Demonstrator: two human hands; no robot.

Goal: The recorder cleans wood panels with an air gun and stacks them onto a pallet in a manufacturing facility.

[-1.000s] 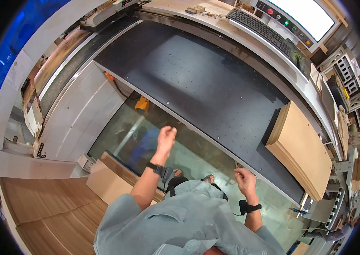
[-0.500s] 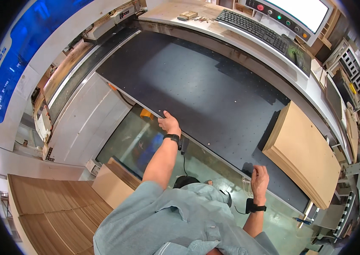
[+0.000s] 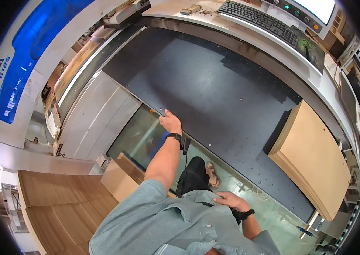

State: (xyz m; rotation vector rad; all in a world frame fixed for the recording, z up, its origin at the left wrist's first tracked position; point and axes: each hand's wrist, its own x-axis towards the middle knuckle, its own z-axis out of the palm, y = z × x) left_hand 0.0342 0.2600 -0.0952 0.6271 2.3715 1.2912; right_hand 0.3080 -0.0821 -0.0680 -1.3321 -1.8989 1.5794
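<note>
My left hand (image 3: 171, 122) rests on the near edge of a long black table top (image 3: 214, 97) dotted with small holes, fingers slightly apart and holding nothing loose. A dark watch band circles that wrist. My right hand (image 3: 232, 200) is in front of my waist, its fingers loosely spread against the hem of my grey-green shirt (image 3: 184, 216); a dark band is on this wrist too. On the right end of the table lies a stack of tan boards (image 3: 311, 157) with small holes, out of reach of both hands' fingers.
A keyboard (image 3: 260, 21) and a monitor panel with buttons (image 3: 296, 12) stand at the far side. To the left is a white and blue machine (image 3: 22, 63). Brown cardboard sheets (image 3: 61, 204) are stacked at lower left. A cable (image 3: 185, 163) hangs below the table edge.
My right hand has moved from the table's near edge, left and down to my shirt. My left hand stays on the edge. The view has shifted, and a leg and foot now show below.
</note>
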